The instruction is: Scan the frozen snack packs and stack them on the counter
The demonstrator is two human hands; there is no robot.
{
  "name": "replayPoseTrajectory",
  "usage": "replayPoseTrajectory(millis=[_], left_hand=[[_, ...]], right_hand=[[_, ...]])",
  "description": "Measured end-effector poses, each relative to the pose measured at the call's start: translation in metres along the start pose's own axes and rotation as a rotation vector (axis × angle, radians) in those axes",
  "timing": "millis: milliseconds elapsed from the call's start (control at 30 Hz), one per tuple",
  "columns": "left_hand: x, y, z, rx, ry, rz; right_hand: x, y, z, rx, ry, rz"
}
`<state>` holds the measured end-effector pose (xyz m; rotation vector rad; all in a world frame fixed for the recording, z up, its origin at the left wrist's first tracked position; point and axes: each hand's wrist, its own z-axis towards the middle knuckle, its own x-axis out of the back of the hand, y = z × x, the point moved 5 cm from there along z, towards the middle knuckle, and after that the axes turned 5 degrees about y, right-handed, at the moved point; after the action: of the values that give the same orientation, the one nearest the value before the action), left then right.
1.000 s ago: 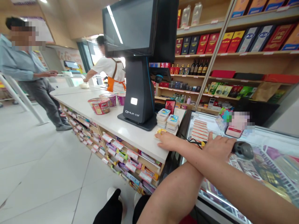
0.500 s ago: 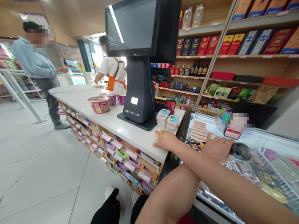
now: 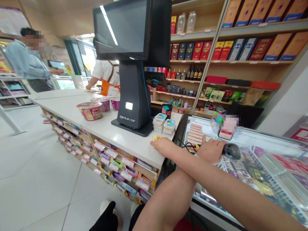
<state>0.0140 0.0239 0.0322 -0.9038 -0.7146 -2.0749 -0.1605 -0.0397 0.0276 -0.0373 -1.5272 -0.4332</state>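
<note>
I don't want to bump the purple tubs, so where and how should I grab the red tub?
Probably grip the red tub just under its rim, coming from the near side: it stands upright, widens toward the top, and faces the front edge of the counter, while the purple tubs stand behind it.

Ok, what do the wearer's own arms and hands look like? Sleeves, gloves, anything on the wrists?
Left hand and right hand: no gloves. Both forearms are bare, no sleeves in view. No watch or bracelet shows on either wrist. Rings: too small to tell.
</note>
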Motion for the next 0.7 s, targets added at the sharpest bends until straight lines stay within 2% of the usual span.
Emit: replayPoseTrajectory(millis=[167, 367, 500, 600, 700], left_hand=[[-0.004, -0.001, -0.002, -0.011, 0.031, -0.018], [-0.004, 0.001, -0.002, -0.018, 0.007, -0.003], [-0.006, 0.0, -0.001, -0.001, -0.007, -0.009], [-0.009, -0.001, 0.0, 0.008, -0.011, -0.025], [-0.01, -0.001, 0.0, 0.003, -0.016, -0.013]], right_hand=[[-0.003, 0.0, -0.004, -0.111, 0.093, 0.079], [-0.004, -0.001, -0.006, -0.231, 0.115, 0.17], [0.002, 0.007, -0.009, -0.389, 0.224, 0.291], [-0.001, 0.014, -0.007, -0.535, 0.213, 0.343], [-0.006, 0.017, -0.002, -0.596, 0.145, 0.339]])
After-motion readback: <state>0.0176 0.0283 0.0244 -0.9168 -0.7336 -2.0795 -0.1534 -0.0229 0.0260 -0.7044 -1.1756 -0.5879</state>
